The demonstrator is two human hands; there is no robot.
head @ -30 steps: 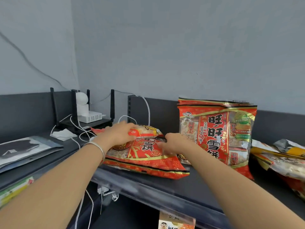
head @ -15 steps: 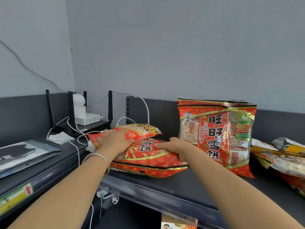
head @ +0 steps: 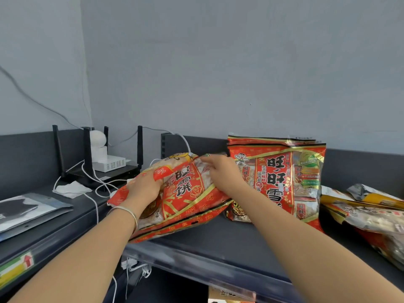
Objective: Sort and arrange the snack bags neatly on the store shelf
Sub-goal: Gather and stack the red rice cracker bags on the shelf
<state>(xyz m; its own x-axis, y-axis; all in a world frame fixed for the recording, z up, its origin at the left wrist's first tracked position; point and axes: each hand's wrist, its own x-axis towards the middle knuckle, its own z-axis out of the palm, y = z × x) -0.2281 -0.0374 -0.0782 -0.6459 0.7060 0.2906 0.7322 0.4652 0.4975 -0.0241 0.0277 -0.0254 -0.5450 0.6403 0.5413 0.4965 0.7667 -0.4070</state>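
Snack bag [head: 185, 193] is tilted on the shelf [head: 218, 237], held at both ends. The left hand [head: 144, 189] has its fingers [head: 156, 182] round the left end, and the right hand [head: 223, 173] has its fingers [head: 207, 159] on the far top edge. Just right of the right fingers, two standing bags [head: 284, 178] lean on the back panel, one behind the other. Further right, a pile of bags [head: 367, 215] lies flat. Left of and behind the left fingers there's a router [head: 105, 173] with a camera [head: 98, 145] on top. A cloth [head: 71, 189] and a folder [head: 28, 211] lie further left, nearer the front.
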